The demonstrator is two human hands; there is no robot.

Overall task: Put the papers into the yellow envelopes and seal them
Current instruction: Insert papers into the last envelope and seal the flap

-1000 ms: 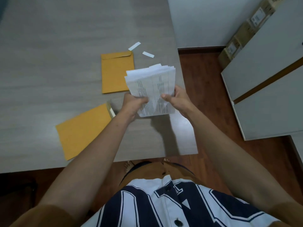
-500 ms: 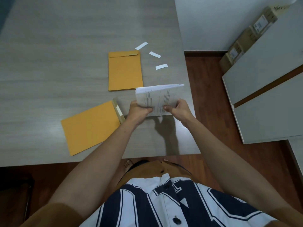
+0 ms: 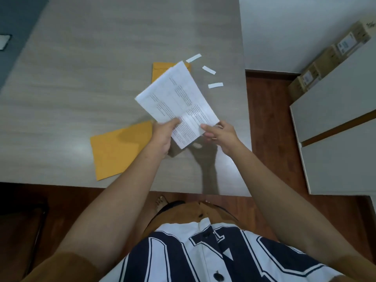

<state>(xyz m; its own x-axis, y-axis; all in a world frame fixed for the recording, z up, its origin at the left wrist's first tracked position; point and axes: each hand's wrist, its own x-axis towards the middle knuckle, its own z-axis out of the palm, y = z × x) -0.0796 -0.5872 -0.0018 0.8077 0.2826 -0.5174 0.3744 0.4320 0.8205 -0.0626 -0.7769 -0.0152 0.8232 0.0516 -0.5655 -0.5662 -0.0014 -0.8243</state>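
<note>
Papers point(image 3: 177, 102) now laid back, angled leftward

One camera only, worn on my head: it looks forward and steeply down over my shirt point(image 3: 203, 257) onto the bench point(image 3: 81, 98). It sits near, my left grip point(image 3: 162, 137) and right grip point(image 3: 222, 137) mid-frame; the bench's far end seems to run out past the top edge.

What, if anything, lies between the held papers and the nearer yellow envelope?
Nothing visible does. The left hand and right hand hold the papers just beside the nearer envelope, whose end is hidden behind the left hand.
</note>
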